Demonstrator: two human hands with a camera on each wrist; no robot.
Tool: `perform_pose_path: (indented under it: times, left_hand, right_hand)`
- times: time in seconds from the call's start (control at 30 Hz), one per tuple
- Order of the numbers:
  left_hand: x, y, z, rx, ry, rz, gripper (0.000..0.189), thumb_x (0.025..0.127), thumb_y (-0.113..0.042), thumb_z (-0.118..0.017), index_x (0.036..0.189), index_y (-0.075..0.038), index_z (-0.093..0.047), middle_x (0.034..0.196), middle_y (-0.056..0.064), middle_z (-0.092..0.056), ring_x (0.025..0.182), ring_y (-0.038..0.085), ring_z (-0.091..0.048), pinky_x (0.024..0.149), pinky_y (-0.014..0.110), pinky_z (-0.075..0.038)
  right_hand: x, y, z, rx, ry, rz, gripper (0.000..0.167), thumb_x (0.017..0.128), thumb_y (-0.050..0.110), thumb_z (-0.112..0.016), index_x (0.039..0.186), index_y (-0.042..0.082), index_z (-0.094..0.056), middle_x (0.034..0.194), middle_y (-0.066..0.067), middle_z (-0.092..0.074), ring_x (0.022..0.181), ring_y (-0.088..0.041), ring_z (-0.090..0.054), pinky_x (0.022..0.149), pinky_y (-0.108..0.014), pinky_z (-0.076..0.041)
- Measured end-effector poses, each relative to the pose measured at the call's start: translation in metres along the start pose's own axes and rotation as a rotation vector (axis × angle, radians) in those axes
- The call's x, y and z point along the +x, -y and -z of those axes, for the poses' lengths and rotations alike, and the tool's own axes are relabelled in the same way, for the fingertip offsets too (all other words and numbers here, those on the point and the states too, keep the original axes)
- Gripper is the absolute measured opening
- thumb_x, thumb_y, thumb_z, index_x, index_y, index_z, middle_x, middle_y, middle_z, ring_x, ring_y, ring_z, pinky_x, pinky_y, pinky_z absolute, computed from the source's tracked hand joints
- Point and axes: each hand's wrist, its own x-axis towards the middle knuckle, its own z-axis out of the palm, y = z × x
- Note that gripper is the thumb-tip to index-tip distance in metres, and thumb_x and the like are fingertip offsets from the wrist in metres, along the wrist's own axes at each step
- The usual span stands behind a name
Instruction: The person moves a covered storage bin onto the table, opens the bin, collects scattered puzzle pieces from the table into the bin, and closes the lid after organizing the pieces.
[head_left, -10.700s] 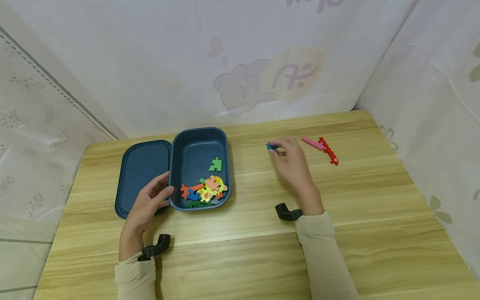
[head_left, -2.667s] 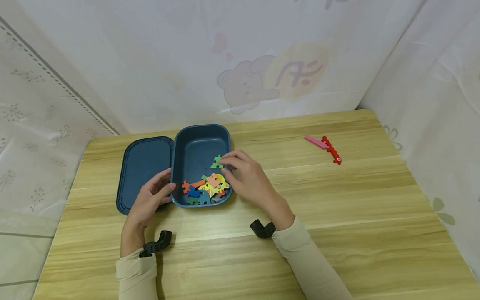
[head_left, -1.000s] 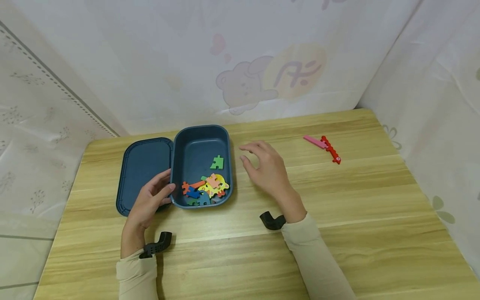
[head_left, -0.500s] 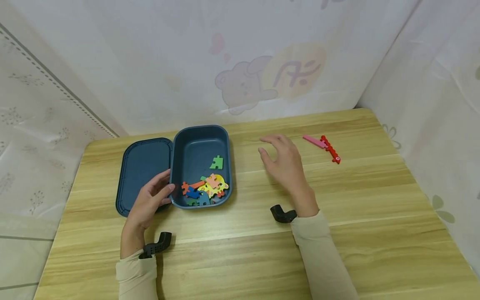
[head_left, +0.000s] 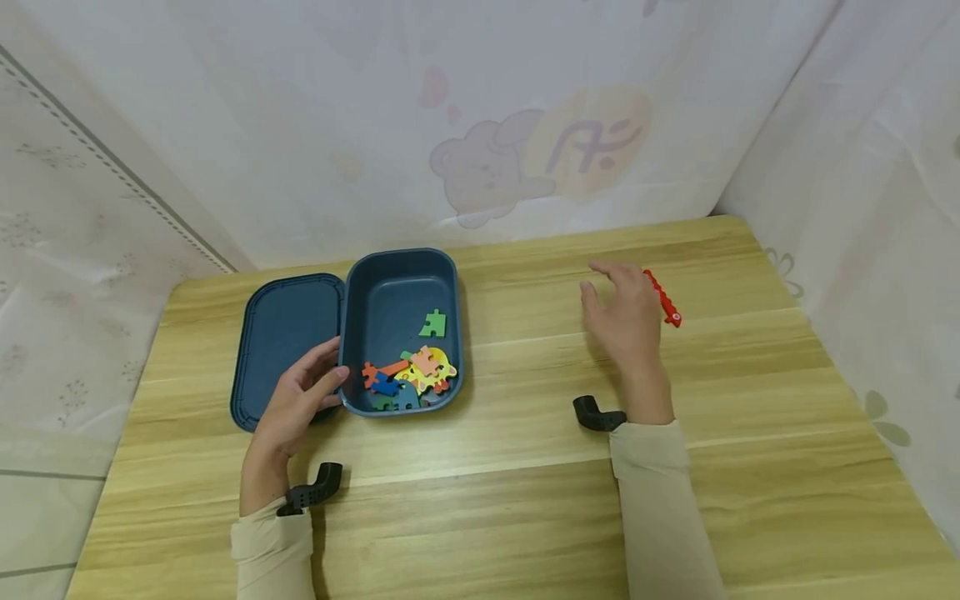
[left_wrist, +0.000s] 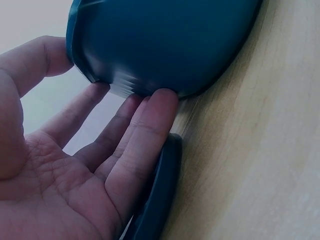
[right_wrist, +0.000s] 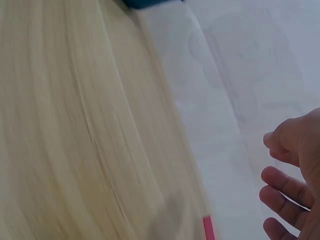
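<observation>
My left hand holds the left side of a dark blue plastic box. Its thumb is at the rim and its fingers lie against the outer wall, as the left wrist view shows. Inside the box are several puzzle pieces: a light green one, a yellow animal piece, a peach one, a blue one and a grey-blue one. Over at the right, my right hand hovers with nothing in its fingers. It partly covers a red piece; a pink piece peeks into the right wrist view.
The box's flat blue lid lies left of the box, next to my left hand. A wooden table carries everything. White patterned curtains stand behind its back edge and along the sides.
Earlier my right hand carried the grey-blue piece, which now lies in the box. Since then, the hand has swung right from the box towards the pink and red pieces. The left hand stays put.
</observation>
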Motion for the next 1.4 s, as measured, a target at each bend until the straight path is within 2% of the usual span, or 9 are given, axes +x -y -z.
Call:
perform_pose_path:
  times: [0.17,0.3,0.57,0.73,0.93,1.23,1.4]
  left_hand:
    - [0.000,0.000,0.001,0.000,-0.003,-0.002,0.060,0.110,-0.030,-0.059,0.164,-0.013,-0.039,0.134,-0.012,-0.059,0.116,-0.005,-0.064,0.089,0.022,-0.059]
    - [0.000,-0.001,0.001,-0.002,0.000,0.000,0.060,0.110,-0.029,-0.059,0.164,-0.013,-0.039,0.136,-0.008,-0.059,0.116,-0.004,-0.064,0.089,0.022,-0.059]
    - [0.000,-0.002,-0.001,-0.008,-0.007,0.011,0.059,0.111,-0.028,-0.058,0.164,-0.014,-0.039,0.147,0.009,-0.056,0.115,-0.005,-0.065,0.089,0.022,-0.059]
    - [0.000,-0.003,-0.001,-0.010,-0.009,0.009,0.059,0.111,-0.027,-0.058,0.165,-0.014,-0.039,0.150,0.015,-0.053,0.116,-0.004,-0.064,0.089,0.022,-0.059]
    - [0.000,-0.002,-0.001,-0.011,-0.008,0.005,0.059,0.111,-0.027,-0.058,0.164,-0.013,-0.039,0.151,0.016,-0.052,0.117,-0.003,-0.064,0.089,0.022,-0.059]
    - [-0.001,-0.003,-0.001,-0.005,-0.007,0.014,0.059,0.111,-0.028,-0.057,0.165,-0.014,-0.038,0.154,0.020,-0.051,0.116,-0.006,-0.064,0.089,0.021,-0.059]
    - [0.001,-0.001,-0.001,-0.005,-0.004,0.005,0.059,0.111,-0.028,-0.058,0.164,-0.013,-0.039,0.150,0.011,-0.055,0.116,-0.005,-0.064,0.089,0.021,-0.059]
  right_hand:
    - [0.003,-0.016,0.007,0.008,-0.049,-0.051,0.030,0.096,0.010,-0.072,0.124,0.000,-0.074,0.124,-0.025,-0.073,0.119,-0.047,-0.062,0.108,-0.065,-0.040]
    - [0.004,-0.025,0.013,-0.012,-0.057,-0.122,0.030,0.097,0.013,-0.071,0.126,0.003,-0.075,0.128,-0.025,-0.071,0.123,-0.048,-0.060,0.109,-0.066,-0.038]
    - [0.006,-0.043,0.013,-0.044,-0.016,-0.175,0.032,0.102,0.016,-0.066,0.131,0.005,-0.072,0.133,-0.024,-0.069,0.127,-0.046,-0.058,0.110,-0.064,-0.035]
    - [0.005,-0.050,0.007,-0.068,0.018,-0.185,0.032,0.103,0.017,-0.064,0.132,0.006,-0.072,0.139,-0.021,-0.068,0.131,-0.046,-0.055,0.109,-0.065,-0.034]
    - [0.004,-0.057,0.003,-0.120,0.059,-0.191,0.037,0.102,0.019,-0.063,0.137,0.009,-0.069,0.147,-0.019,-0.063,0.139,-0.046,-0.050,0.108,-0.065,-0.031]
    - [0.002,-0.061,0.004,-0.142,0.100,-0.197,0.040,0.102,0.020,-0.062,0.141,0.010,-0.066,0.145,-0.021,-0.064,0.138,-0.051,-0.049,0.107,-0.068,-0.029]
    - [0.002,-0.060,0.004,-0.131,0.090,-0.206,0.038,0.102,0.018,-0.062,0.139,0.008,-0.068,0.144,-0.024,-0.063,0.137,-0.051,-0.048,0.108,-0.067,-0.029]
